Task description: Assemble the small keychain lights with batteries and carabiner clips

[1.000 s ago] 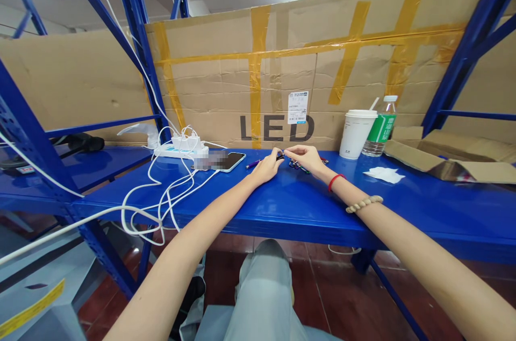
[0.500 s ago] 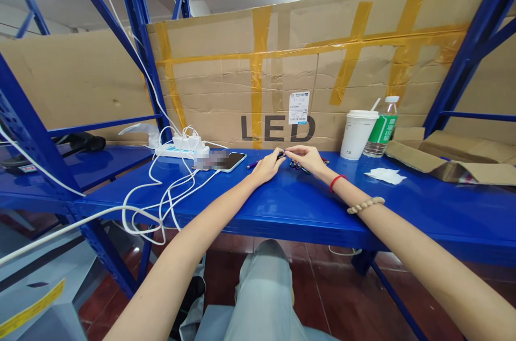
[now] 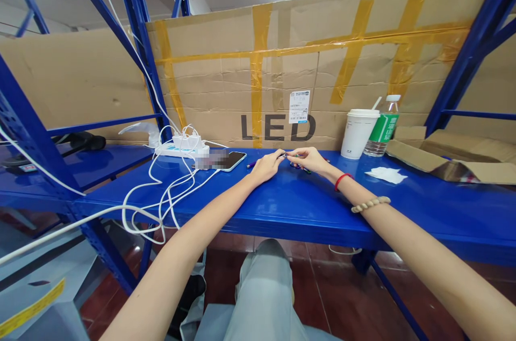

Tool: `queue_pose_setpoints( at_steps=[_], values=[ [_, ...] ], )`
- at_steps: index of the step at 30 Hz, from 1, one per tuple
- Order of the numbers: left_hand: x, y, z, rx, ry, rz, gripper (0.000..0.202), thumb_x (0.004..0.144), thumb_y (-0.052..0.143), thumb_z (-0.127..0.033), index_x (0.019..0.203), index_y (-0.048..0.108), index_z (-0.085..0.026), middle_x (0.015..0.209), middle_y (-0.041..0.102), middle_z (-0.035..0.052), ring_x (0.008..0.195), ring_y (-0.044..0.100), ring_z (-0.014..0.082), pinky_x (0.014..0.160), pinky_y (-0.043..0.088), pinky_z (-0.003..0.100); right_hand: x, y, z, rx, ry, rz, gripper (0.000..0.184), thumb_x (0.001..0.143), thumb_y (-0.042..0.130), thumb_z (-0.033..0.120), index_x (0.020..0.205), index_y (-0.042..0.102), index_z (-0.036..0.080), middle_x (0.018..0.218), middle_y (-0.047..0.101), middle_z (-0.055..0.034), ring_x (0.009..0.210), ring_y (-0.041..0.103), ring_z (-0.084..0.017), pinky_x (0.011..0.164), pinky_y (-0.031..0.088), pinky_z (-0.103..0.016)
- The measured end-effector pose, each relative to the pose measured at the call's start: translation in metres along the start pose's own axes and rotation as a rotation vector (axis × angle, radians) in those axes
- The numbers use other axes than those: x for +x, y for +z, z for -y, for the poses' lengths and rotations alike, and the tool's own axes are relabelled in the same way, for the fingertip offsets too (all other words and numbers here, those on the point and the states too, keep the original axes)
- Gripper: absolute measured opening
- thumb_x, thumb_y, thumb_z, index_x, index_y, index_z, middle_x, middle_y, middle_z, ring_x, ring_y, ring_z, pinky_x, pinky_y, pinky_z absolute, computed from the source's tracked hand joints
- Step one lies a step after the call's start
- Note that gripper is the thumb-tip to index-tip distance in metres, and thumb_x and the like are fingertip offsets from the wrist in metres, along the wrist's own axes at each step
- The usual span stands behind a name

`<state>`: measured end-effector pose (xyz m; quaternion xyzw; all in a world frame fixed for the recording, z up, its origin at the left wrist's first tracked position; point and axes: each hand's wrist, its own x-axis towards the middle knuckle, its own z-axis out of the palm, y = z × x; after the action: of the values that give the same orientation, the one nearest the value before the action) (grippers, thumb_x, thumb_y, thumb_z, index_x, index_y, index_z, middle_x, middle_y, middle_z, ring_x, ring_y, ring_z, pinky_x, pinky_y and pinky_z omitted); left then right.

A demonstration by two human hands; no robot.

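Note:
Both my hands meet over the blue metal shelf point(image 3: 282, 201), far from me. My left hand point(image 3: 266, 166) is closed in a pinch on a thin pen-like thing whose purple end point(image 3: 252, 164) sticks out to the left. My right hand point(image 3: 308, 159) is curled, its fingertips pinching the other end of that thin piece; several small dark pens or parts point(image 3: 300, 168) lie under it. What exactly the fingers grip is too small to name with certainty. A red band and a bead bracelet sit on my right wrist.
A phone point(image 3: 229, 161) and a white power strip point(image 3: 177, 148) with trailing white cables lie to the left. A white paper cup point(image 3: 357, 134), a green-labelled bottle point(image 3: 382, 128), a tissue point(image 3: 385, 174) and an open cardboard box point(image 3: 451, 161) stand to the right. Taped cardboard walls the back.
My hands have drawn closer together, both now pinching the thin pen; the right hand shifted slightly right and lifted. The view barely moved.

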<state>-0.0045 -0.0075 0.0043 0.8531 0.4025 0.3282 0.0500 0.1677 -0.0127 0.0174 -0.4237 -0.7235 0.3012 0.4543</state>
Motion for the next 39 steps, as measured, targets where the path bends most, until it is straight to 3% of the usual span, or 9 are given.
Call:
queue_pose_setpoints(
  at_steps=[11,22,27,39],
  values=[
    [-0.0038,-0.0025,-0.0017,0.019,0.101,0.057,0.029,0.090,0.033,-0.033,0.106,0.055,-0.025,0.105,0.064,0.0027,0.098,0.059,0.0191,0.084,0.045,0.031,-0.0005,-0.0054,-0.0052,-0.034,0.038,0.022,0.045,0.047,0.073,0.048,0.073,0.068,0.011,0.048,0.055,0.0003,0.040,0.043,-0.007,0.035,0.030,-0.020],
    [-0.0018,0.0008,0.0005,0.072,0.155,0.068,0.033,0.090,0.033,-0.030,0.115,0.053,-0.025,0.116,0.061,0.0024,0.106,0.056,0.0197,0.091,0.043,0.032,-0.0007,-0.0070,-0.0102,-0.130,0.020,0.074,0.034,0.059,0.067,0.046,0.067,0.066,0.012,0.043,0.051,0.0026,0.037,0.038,-0.005,0.038,0.030,-0.020],
    [-0.0010,0.0017,0.0004,0.137,0.130,0.065,0.032,0.089,0.035,-0.029,0.115,0.054,-0.025,0.118,0.060,0.0021,0.108,0.055,0.0184,0.092,0.042,0.030,-0.0003,-0.0068,-0.0095,-0.132,0.036,0.089,0.036,0.058,0.067,0.049,0.064,0.065,0.013,0.043,0.051,0.0025,0.037,0.037,-0.005,0.038,0.030,-0.021],
    [-0.0009,0.0013,0.0000,0.152,0.158,0.028,0.029,0.090,0.034,-0.029,0.109,0.054,-0.022,0.110,0.063,0.0047,0.100,0.058,0.0205,0.082,0.045,0.029,0.0007,-0.0036,-0.0055,-0.043,0.114,0.051,0.036,0.054,0.072,0.049,0.059,0.061,0.015,0.045,0.050,0.0022,0.041,0.041,-0.006,0.038,0.032,-0.020]
  ],
)
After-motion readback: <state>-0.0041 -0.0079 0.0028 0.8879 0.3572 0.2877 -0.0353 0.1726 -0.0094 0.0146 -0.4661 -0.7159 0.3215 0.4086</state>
